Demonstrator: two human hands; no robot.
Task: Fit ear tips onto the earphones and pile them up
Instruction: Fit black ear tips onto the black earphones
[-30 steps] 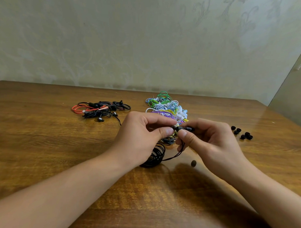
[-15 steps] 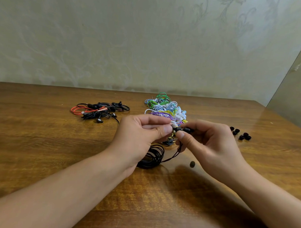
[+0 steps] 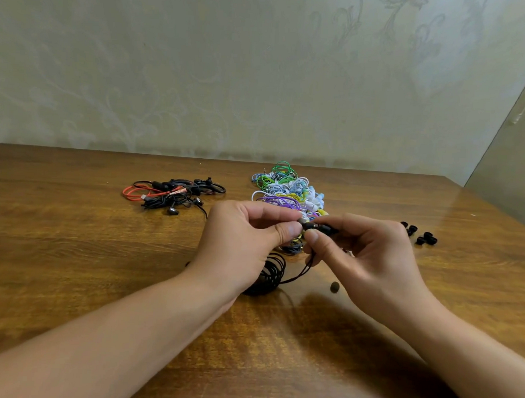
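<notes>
Item: black earbud (image 3: 319, 228), held above the table (image 3: 75, 252), just in front of the coloured pile (image 3: 288, 190). Long axis roughly level, running left to right; nozzle end toward the left hand (image 3: 241, 245), body in the right hand (image 3: 369, 256), whose thumb and forefinger pinch it. Left thumb and forefinger pinch a small piece at the nozzle, likely the ear tip (image 3: 302, 221); how far it is seated cannot be told. The two grips touch, so the push would run along that axis, left hand toward right. Cable (image 3: 300, 271) drops from the right hand to a black coil (image 3: 270, 273) under the left wrist; slack looks ample. Spare tips (image 3: 420, 234) lie well to the right, nearer the right hand; one loose tip (image 3: 335, 287) just beside it. Black-red pile (image 3: 172, 195) far left, nearer the left hand. Open room before and beside both hands.
</notes>
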